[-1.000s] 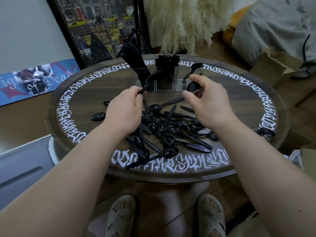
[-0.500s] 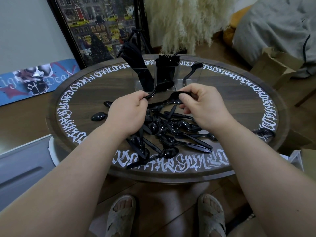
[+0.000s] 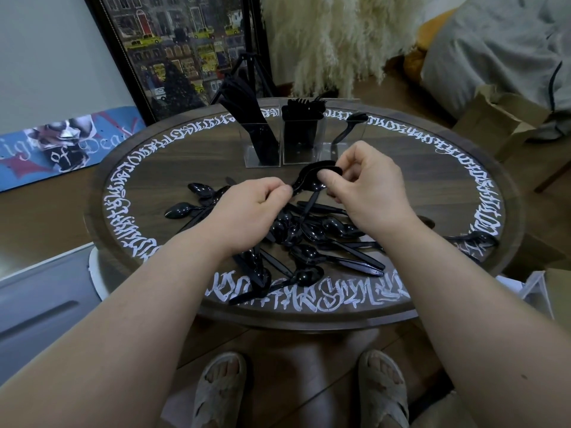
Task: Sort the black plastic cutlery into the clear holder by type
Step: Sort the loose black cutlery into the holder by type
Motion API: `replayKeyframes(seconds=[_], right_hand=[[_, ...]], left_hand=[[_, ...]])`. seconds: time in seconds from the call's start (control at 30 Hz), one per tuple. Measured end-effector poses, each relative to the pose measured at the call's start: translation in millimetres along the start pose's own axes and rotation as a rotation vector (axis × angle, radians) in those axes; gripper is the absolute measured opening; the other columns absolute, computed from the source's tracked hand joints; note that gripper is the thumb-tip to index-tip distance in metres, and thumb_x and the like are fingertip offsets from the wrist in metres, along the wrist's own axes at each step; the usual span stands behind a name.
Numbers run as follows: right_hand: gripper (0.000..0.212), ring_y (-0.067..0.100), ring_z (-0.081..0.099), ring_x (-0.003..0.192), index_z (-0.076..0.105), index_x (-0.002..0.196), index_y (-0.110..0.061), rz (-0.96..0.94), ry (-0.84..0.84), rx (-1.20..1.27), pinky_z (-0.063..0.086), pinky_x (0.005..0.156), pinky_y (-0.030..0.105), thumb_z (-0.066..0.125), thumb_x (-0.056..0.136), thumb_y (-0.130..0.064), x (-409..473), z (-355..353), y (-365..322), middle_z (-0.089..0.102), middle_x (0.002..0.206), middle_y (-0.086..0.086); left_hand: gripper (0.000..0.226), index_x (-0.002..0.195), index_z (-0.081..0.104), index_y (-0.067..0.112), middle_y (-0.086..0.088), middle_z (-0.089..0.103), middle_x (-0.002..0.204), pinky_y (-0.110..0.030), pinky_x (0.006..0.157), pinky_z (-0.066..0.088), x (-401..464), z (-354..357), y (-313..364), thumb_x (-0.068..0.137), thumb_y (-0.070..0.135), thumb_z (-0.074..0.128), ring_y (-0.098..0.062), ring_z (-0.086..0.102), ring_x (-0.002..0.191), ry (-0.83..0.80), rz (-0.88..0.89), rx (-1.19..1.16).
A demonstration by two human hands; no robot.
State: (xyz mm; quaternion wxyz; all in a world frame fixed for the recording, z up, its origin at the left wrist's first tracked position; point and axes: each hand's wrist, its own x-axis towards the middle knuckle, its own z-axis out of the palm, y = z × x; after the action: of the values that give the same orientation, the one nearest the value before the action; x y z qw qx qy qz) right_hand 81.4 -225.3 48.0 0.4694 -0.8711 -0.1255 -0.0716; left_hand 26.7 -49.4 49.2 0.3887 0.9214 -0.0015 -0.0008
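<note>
The left hand (image 3: pixel 247 208) is pinching the handle end of a black plastic spoon (image 3: pixel 304 176), fingers curled tight, while the right hand (image 3: pixel 367 186) is pinching spoon bowls at the other end, thumb pressing on a bowl; both grips are closing on cutlery. How many spoons the right grip is holding cannot be told. The hands are meeting just above the loose pile of black plastic spoons (image 3: pixel 309 239), which is lying scattered across the middle of the round dark wooden worktop (image 3: pixel 463 186) edged with white script lettering. A few single spoons are lying apart from the pile, to the left and at the far right edge. Just beyond the hands, the clear three-compartment holder (image 3: pixel 262 149) is standing upright: its left compartment is carrying black plastic knives (image 3: pixel 247 115) leaning leftward, the middle one is packed with black plastic forks (image 3: pixel 304 118), and the right one is holding a single black spoon (image 3: pixel 350 126). Behind the worktop, a framed street picture (image 3: pixel 176 50) is leaning against the wall beside pale pampas grass (image 3: pixel 333 35).
</note>
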Motion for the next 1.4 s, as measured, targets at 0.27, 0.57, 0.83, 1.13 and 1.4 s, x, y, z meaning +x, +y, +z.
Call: replayKeyframes(seconds=[0.27, 0.57, 0.83, 1.13, 1.4], right_hand=[[0.015, 0.012, 0.068, 0.082, 0.073, 0.099, -0.025, -0.011, 0.011, 0.072, 0.056, 0.082, 0.037, 0.07, 0.085, -0.021, 0, 3, 4, 0.07, 0.086, -0.009], [0.03, 0.014, 0.065, 0.083, 0.064, 0.121, -0.023, -0.026, -0.047, 0.068, 0.053, 0.087, 0.04, 0.056, 0.094, -0.014, -3, 1, 5, 0.061, 0.082, -0.015], [0.029, 0.018, 0.069, 0.089, 0.07, 0.111, -0.021, -0.004, 0.033, 0.167, 0.055, 0.086, 0.041, 0.058, 0.088, -0.008, 0, 0, 10, 0.071, 0.098, -0.002], [0.034, 0.005, 0.061, 0.073, 0.06, 0.126, -0.016, 0.085, -0.023, 0.211, 0.055, 0.078, 0.022, 0.044, 0.098, -0.005, -1, -4, 6, 0.063, 0.098, 0.0], [0.02, 0.012, 0.063, 0.068, 0.07, 0.093, -0.01, 0.284, 0.037, 0.778, 0.054, 0.073, 0.026, 0.057, 0.091, 0.004, -4, -17, 1, 0.07, 0.077, 0.006]], left_hand=[[0.023, 0.101, 0.061, 0.025, 0.008, 0.052, 0.066, -0.032, 0.066, 0.042, 0, 1, 1, 0.1, 0.034, 0.04, -0.009, 0.05, 0.065, -0.073, 0.065, 0.098], [0.019, 0.106, 0.058, 0.021, 0.006, 0.048, 0.068, -0.027, 0.052, 0.031, 2, 2, 6, 0.101, 0.025, 0.039, -0.009, 0.043, 0.056, -0.101, -0.006, 0.158], [0.022, 0.11, 0.06, 0.026, 0.01, 0.05, 0.068, -0.026, 0.061, 0.037, 3, 8, 8, 0.101, 0.025, 0.039, -0.008, 0.045, 0.06, -0.239, -0.026, -0.023], [0.019, 0.113, 0.057, 0.033, 0.007, 0.066, 0.082, -0.033, 0.076, 0.047, 3, 11, 10, 0.099, 0.031, 0.043, -0.011, 0.059, 0.079, 0.077, 0.091, 0.135], [0.03, 0.125, 0.06, 0.028, 0.012, 0.061, 0.111, -0.024, 0.091, 0.031, 8, 23, 10, 0.097, 0.025, 0.05, -0.016, 0.047, 0.112, 0.236, 0.197, 0.204]])
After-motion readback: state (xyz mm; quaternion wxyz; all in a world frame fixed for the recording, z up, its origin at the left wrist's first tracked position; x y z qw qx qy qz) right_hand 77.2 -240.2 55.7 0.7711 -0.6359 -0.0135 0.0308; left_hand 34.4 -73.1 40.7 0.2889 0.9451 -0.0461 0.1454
